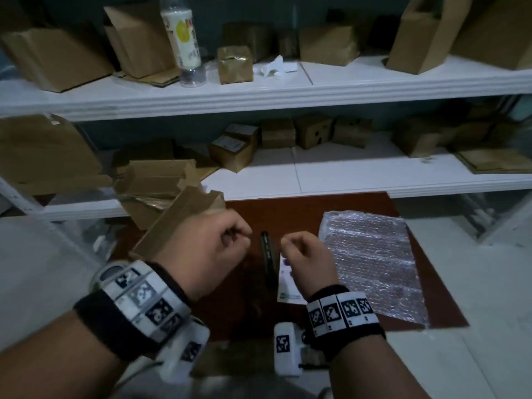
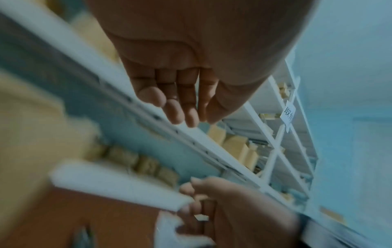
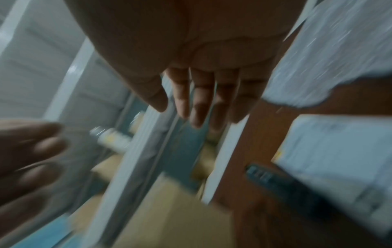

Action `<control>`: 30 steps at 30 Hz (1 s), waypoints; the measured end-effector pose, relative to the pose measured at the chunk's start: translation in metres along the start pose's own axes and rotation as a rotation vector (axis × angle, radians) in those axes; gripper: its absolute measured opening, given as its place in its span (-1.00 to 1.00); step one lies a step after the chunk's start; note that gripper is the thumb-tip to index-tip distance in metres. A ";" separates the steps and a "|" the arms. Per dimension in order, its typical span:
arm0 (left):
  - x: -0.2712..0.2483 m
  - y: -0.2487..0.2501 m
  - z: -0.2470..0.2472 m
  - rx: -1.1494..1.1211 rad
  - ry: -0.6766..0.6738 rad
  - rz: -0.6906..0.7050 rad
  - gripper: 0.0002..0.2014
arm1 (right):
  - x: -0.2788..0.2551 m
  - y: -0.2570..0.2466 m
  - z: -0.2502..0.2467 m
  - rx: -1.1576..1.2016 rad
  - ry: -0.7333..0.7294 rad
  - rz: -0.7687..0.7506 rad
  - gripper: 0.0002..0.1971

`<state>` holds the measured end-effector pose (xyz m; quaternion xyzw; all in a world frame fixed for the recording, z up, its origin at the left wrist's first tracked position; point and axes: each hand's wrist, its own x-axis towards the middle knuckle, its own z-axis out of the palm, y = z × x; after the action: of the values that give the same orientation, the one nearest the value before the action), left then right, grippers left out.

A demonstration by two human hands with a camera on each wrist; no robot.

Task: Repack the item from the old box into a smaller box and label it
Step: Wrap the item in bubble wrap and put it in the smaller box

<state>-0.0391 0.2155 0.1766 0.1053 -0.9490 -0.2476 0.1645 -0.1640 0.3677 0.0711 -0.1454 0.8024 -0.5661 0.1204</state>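
An open brown cardboard box [image 1: 178, 217] lies tilted at the mat's far left corner, right behind my left hand [image 1: 244, 236]. A black marker [image 1: 266, 254] lies on the red-brown mat [image 1: 288, 208] between my hands. Beside it, a white label sheet [image 1: 286, 286] is partly hidden under my right hand [image 1: 288, 243]. A sheet of bubble wrap [image 1: 371, 263] lies flat to the right. Both hands hover over the mat with loosely curled fingers. The wrist views show the left fingers [image 2: 180, 115] and right fingers [image 3: 191, 115] holding nothing. The item itself is not identifiable.
White shelves [image 1: 316, 87] stand behind the mat with several cardboard boxes [image 1: 233, 152] and a milky bottle [image 1: 184, 38]. More opened boxes [image 1: 155, 180] sit on the lower shelf at left. Pale floor [image 1: 475, 283] surrounds the mat.
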 end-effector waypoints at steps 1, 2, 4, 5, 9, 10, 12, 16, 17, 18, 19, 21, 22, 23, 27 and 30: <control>-0.002 0.005 0.017 -0.056 -0.012 -0.004 -0.92 | 0.001 0.009 -0.013 -0.017 0.058 0.055 -0.90; -0.004 0.010 0.033 -0.091 -0.034 -0.012 -0.89 | 0.003 0.020 -0.025 -0.055 0.121 0.123 -0.91; -0.005 0.014 0.063 -0.146 -0.065 -0.036 -0.83 | 0.003 0.040 -0.051 -0.161 0.227 0.229 -0.82; -0.005 0.015 0.075 -0.172 -0.076 -0.060 -0.80 | 0.003 0.048 -0.063 -0.209 0.254 0.265 -0.76; -0.005 0.013 0.112 -0.306 -0.123 -0.248 -0.75 | -0.006 0.068 -0.088 -0.573 0.176 0.411 -0.44; -0.005 0.013 0.117 -0.341 -0.132 -0.301 -0.73 | -0.008 0.073 -0.087 -0.670 0.121 0.450 -0.39; -0.006 0.010 0.122 -0.393 -0.131 -0.382 -0.74 | -0.012 0.079 -0.080 -0.822 0.039 0.528 -0.38; -0.008 0.009 0.120 -0.424 -0.111 -0.464 -0.82 | -0.019 0.086 -0.067 -0.989 0.011 0.502 -0.64; -0.009 0.009 0.120 -0.436 -0.106 -0.472 -0.82 | -0.021 0.087 -0.067 -1.016 -0.008 0.462 -0.67; -0.010 0.010 0.119 -0.443 -0.106 -0.480 -0.83 | -0.021 0.087 -0.067 -1.029 -0.032 0.434 -0.68; -0.012 0.011 0.119 -0.443 -0.115 -0.491 -0.85 | -0.022 0.085 -0.067 -1.033 -0.053 0.420 -0.69; -0.016 0.014 0.121 -0.447 -0.147 -0.515 -0.88 | -0.019 0.080 -0.066 -0.989 -0.080 0.423 -0.71; -0.018 0.014 0.122 -0.455 -0.163 -0.532 -0.89 | -0.018 0.075 -0.066 -0.926 -0.071 0.420 -0.74; -0.019 0.014 0.124 -0.465 -0.174 -0.552 -0.89 | -0.016 0.069 -0.065 -0.845 -0.046 0.411 -0.79; -0.023 0.009 0.135 -0.608 -0.213 -0.670 -0.82 | -0.015 0.045 -0.068 -0.398 0.119 0.215 -0.82; -0.022 0.009 0.143 -0.858 -0.240 -0.739 -0.52 | -0.018 0.026 -0.068 0.088 0.094 0.223 -0.74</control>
<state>-0.0716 0.2912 0.0578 0.3247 -0.6759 -0.6615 -0.0138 -0.1745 0.4421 0.0697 -0.0230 0.7927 -0.5902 0.1509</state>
